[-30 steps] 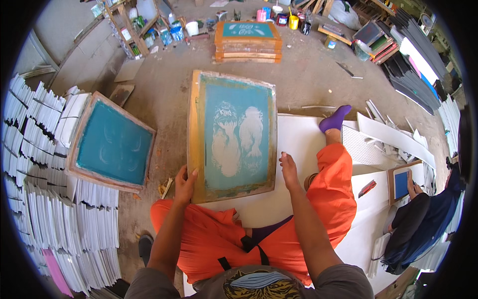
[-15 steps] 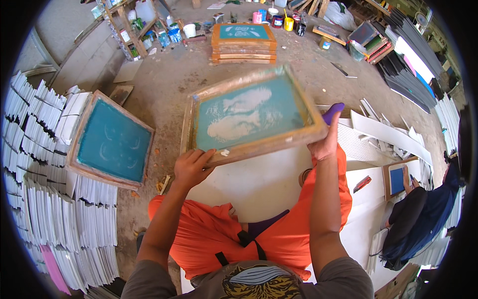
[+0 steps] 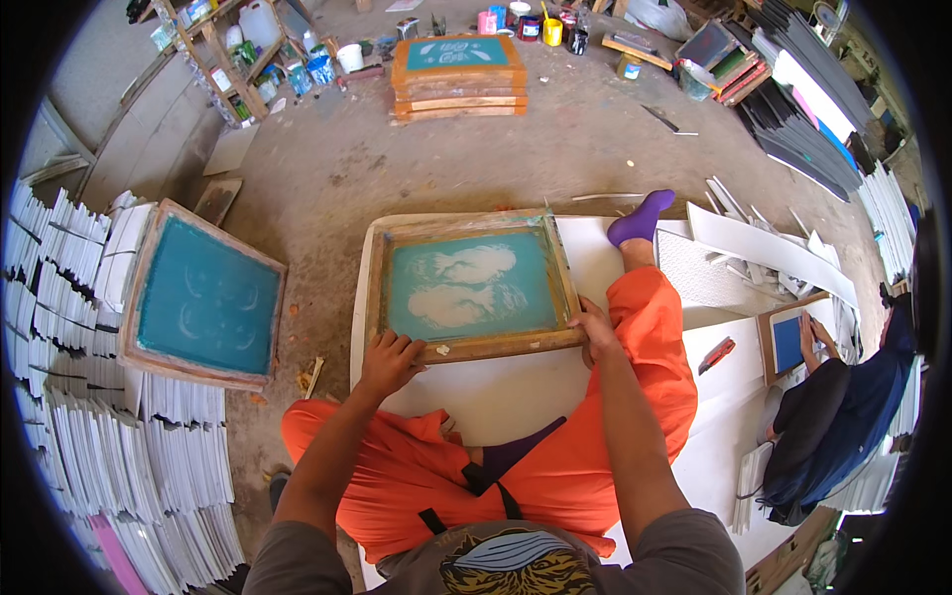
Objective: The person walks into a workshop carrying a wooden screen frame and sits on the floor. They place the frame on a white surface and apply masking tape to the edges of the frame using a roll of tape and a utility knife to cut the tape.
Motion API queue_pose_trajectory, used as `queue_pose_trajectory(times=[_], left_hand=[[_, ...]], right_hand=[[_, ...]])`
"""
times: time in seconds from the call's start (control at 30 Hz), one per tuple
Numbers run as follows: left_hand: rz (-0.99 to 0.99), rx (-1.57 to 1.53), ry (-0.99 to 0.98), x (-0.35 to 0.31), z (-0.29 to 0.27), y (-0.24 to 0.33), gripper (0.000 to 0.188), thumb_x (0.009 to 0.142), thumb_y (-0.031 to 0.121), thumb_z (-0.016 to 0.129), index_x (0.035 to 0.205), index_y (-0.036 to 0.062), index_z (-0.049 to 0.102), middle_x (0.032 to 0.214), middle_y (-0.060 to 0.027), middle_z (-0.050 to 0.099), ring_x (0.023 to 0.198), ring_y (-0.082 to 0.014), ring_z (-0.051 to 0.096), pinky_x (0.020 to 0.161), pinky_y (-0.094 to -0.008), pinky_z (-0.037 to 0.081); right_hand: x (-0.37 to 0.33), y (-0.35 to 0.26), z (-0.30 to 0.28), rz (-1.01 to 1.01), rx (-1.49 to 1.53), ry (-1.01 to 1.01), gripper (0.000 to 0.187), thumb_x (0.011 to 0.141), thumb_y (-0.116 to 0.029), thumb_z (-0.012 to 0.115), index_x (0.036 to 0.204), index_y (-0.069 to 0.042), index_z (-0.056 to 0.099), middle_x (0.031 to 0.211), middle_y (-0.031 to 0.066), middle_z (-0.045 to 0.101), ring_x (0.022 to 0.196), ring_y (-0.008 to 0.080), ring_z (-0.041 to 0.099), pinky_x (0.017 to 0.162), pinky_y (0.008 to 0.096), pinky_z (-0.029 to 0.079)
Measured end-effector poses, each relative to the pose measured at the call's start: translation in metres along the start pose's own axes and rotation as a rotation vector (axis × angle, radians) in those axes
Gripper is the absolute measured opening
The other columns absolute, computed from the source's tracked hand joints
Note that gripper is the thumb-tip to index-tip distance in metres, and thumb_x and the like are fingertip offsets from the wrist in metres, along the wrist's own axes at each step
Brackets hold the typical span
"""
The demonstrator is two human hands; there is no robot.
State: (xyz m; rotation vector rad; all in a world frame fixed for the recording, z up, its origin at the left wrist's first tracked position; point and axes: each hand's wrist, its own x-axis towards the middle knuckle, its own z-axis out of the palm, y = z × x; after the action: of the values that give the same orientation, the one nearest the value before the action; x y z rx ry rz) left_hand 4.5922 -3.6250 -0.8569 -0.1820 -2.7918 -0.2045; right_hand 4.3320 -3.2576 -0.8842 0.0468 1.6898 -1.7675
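A screen-printing frame with a wooden border and teal mesh, showing pale fish-like shapes, lies roughly flat over the white board in front of me. My left hand grips its near left corner, fingers curled over the wood. At the near right corner, my right hand holds the right side, its fingers partly hidden by the frame's edge. Another teal screen frame leans at the left against bundled sheets.
Stacked wooden screens stand on the floor ahead. Bundled white sheets fill the left. A red utility knife lies right of my leg. Farther right, a co-worker's hands touch a small blue screen. Paint pots stand far back.
The screen frame has come down from a raised tilt to lie level over the white board. My right hand has moved down and nearer with it; the left still holds its corner.
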Motion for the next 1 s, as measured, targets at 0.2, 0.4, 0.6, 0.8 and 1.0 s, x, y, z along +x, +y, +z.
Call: queue_pose_trajectory(times=[0.2, 0.4, 0.6, 0.8, 1.0], left_hand=[[-0.063, 0.023, -0.024, -0.013, 0.013, -0.007, 0.047, 0.064, 0.031, 0.090, 0.104, 0.0190, 0.069, 0.093, 0.0005, 0.061, 0.094, -0.0250, 0.058, 0.085, -0.0434, 0.046], [-0.189, 0.270, 0.142, -0.001, 0.019, -0.042, 0.045, 0.077, 0.014, 0.082, 0.119, 0.0187, 0.068, 0.120, -0.0098, 0.061, 0.118, -0.0356, 0.056, 0.108, -0.0541, 0.040], [-0.718, 0.340, 0.034, 0.029, 0.030, -0.068, 0.075, 0.090, 0.018, 0.074, 0.156, 0.0114, 0.038, 0.152, -0.0279, 0.038, 0.137, -0.0480, 0.046, 0.115, -0.0593, 0.035], [-1.352, -0.662, -0.043, 0.008, 0.051, -0.007, 0.092, 0.087, 0.041, 0.080, 0.153, -0.0029, 0.032, 0.123, -0.0343, 0.064, 0.114, -0.0511, 0.064, 0.098, -0.0524, 0.051], [-1.125, -0.595, -0.249, -0.003, 0.078, 0.030, 0.093, 0.078, 0.049, 0.084, 0.141, -0.0041, 0.041, 0.111, -0.0335, 0.070, 0.106, -0.0489, 0.069, 0.090, -0.0506, 0.055]], right_hand=[[0.011, 0.012, 0.016, -0.038, -0.696, 0.256, 0.057, 0.083, -0.031, 0.074, 0.127, 0.005, 0.062, 0.109, 0.0191, 0.072, 0.098, 0.0313, 0.069, 0.090, 0.0424, 0.053], [-0.004, 0.037, 0.060, 0.042, -0.986, 0.477, 0.062, 0.083, -0.046, 0.072, 0.117, 0.005, 0.064, 0.109, 0.0307, 0.071, 0.105, 0.0438, 0.070, 0.089, 0.0520, 0.055], [-0.056, 0.068, 0.088, 0.151, -0.966, 0.051, 0.056, 0.091, -0.050, 0.067, 0.113, 0.001, 0.066, 0.108, 0.0258, 0.072, 0.101, 0.0439, 0.071, 0.085, 0.0544, 0.055], [-0.011, -0.004, 0.069, -0.243, -1.143, 0.276, 0.061, 0.096, -0.052, 0.063, 0.126, 0.001, 0.062, 0.122, 0.0252, 0.067, 0.119, 0.0407, 0.063, 0.097, 0.0514, 0.052], [0.048, -0.002, 0.034, -0.306, -1.314, 0.409, 0.058, 0.098, -0.048, 0.060, 0.127, 0.002, 0.059, 0.128, 0.0263, 0.064, 0.123, 0.0432, 0.060, 0.097, 0.0526, 0.053]])
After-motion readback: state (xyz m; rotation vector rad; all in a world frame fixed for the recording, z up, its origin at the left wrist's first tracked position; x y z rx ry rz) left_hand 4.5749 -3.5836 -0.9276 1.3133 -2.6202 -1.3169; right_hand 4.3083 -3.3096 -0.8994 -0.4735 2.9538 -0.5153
